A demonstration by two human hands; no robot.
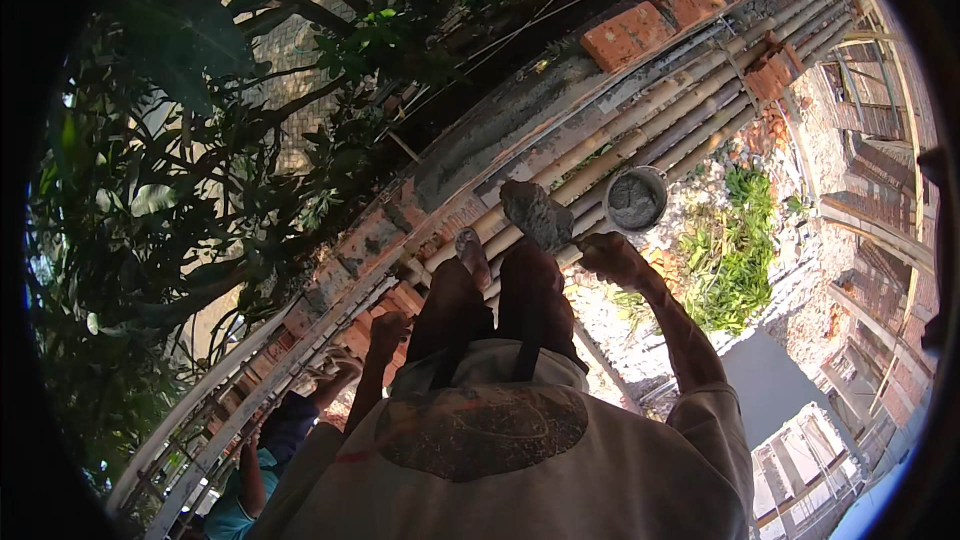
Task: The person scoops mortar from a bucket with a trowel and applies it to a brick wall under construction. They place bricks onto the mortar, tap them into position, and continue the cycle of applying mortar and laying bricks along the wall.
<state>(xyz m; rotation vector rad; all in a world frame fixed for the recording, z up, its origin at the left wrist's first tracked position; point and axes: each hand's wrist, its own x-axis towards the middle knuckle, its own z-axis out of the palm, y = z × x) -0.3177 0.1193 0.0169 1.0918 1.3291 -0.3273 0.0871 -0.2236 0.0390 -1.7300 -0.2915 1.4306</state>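
My right hand (612, 258) is closed round the handle of a trowel (538, 215). Grey mortar covers the trowel's blade, which is above the bamboo poles (640, 130), just ahead of my knees. Low at my left side, my left hand (388, 332) is curled closed beside some red bricks (405, 300); shade hides whether anything is in it. To the right of the trowel, a round bucket (657, 187) with grey mortar inside stands by the poles. Fresh-looking mortar (480, 155) lies along the wall top beyond the poles.
Orange hollow bricks (650, 28) line the wall's far end. More bricks (772, 72) rest on the poles. Leafy branches (300, 120) crowd the left. Rubble and cut leaves (735, 250) lie far below on the right. Another person (255, 480) is at the lower left.
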